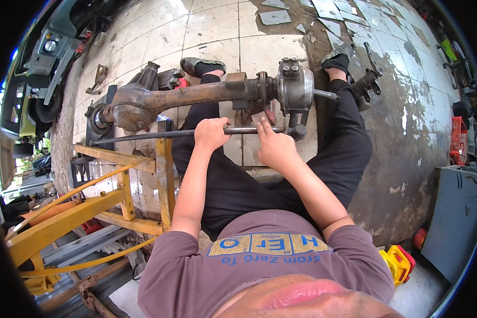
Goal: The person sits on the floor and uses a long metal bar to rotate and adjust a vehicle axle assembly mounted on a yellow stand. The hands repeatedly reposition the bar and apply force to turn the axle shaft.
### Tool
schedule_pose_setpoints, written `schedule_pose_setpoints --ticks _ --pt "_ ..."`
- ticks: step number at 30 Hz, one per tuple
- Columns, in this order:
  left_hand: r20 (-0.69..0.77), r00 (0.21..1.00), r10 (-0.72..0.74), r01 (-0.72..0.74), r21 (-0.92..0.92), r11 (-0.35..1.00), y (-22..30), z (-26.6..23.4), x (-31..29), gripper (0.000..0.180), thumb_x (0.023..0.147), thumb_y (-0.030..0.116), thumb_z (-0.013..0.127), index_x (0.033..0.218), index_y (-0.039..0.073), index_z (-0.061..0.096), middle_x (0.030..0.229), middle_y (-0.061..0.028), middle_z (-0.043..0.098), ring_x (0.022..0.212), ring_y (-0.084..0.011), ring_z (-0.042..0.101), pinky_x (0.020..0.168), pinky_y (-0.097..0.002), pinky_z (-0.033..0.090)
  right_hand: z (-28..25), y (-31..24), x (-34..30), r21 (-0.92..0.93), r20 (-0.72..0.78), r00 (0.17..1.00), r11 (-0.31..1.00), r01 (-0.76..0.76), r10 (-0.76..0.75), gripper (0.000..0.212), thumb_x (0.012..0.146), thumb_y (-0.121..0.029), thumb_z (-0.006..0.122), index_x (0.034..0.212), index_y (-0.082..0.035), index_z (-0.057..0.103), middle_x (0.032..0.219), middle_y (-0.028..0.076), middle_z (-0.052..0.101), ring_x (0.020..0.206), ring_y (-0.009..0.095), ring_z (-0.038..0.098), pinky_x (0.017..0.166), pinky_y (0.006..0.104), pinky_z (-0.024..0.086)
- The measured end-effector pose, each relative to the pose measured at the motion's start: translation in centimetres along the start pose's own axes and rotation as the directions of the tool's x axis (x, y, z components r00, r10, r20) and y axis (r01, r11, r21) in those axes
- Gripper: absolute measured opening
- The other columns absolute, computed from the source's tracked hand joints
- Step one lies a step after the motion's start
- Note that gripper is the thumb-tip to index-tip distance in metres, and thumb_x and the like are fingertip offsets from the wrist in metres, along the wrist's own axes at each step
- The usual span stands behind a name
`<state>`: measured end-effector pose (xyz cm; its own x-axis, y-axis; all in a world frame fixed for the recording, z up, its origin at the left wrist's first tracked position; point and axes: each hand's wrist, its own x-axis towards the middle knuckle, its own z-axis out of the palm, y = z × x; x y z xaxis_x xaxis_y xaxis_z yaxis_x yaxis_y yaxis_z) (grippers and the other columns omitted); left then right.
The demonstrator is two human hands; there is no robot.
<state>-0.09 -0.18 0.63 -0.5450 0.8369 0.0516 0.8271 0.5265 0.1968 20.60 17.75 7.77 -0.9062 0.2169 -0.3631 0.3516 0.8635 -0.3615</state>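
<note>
A rusty vehicle axle housing [196,97] lies across in front of me, with its rounded differential bulge [134,108] on the left and a steering knuckle [295,87] on the right. Along its near side runs a long dark tie rod [167,134], ending in a ball joint [299,131] below the knuckle. My left hand [212,134] is closed around the rod near its middle. Farther right, my right hand [275,144] grips the same rod close to the ball joint, two fingers reaching over the top. The undersides of both grips are hidden.
A yellow metal frame [165,183] stands close by my left arm. My legs straddle the axle's right part. Another metal axle part [367,85] lies beyond my right leg. Broken tiles [274,17] lie at the far side, and a grey cabinet [453,212] stands at right.
</note>
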Motion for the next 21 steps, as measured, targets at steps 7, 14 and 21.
schedule_pose_setpoints --ticks 7,14,21 --pt "-0.006 1.000 0.004 -0.004 0.002 1.000 0.3 0.1 -0.1 0.016 0.083 0.027 0.083 0.096 0.019 0.082 0.088 -0.0067 0.081 0.088 -0.0308 0.080 0.083 -0.0464 0.061 -0.5 -0.2 -0.9 -0.021 0.018 0.999 0.999 0.027 -0.027 0.078 0.098 -0.025 0.064 0.169 0.002 0.047 0.180 0.022 0.044 0.110 0.039 0.083 0.094 0.0512 0.067" --pt "0.006 1.000 -0.002 0.002 0.002 1.000 0.1 -0.1 -0.3 0.017 0.083 0.026 0.084 0.098 0.018 0.081 0.088 -0.0063 0.081 0.088 -0.0307 0.079 0.084 -0.0467 0.061 0.6 -0.1 -0.8 0.014 -0.010 0.999 0.999 0.032 -0.032 0.077 0.096 -0.023 0.065 0.168 0.000 0.050 0.178 0.022 0.047 0.108 0.040 0.083 0.094 0.0516 0.067" --pt "-0.001 1.000 -0.001 0.001 0.007 1.000 0.1 0.1 -0.2 0.018 0.082 0.026 0.085 0.097 0.018 0.081 0.089 -0.0064 0.082 0.089 -0.0312 0.080 0.082 -0.0467 0.061 0.5 0.3 -0.1 0.020 -0.016 1.000 1.000 0.022 -0.022 0.081 0.096 -0.026 0.065 0.170 0.000 0.047 0.179 0.022 0.045 0.111 0.041 0.082 0.097 0.0510 0.067"
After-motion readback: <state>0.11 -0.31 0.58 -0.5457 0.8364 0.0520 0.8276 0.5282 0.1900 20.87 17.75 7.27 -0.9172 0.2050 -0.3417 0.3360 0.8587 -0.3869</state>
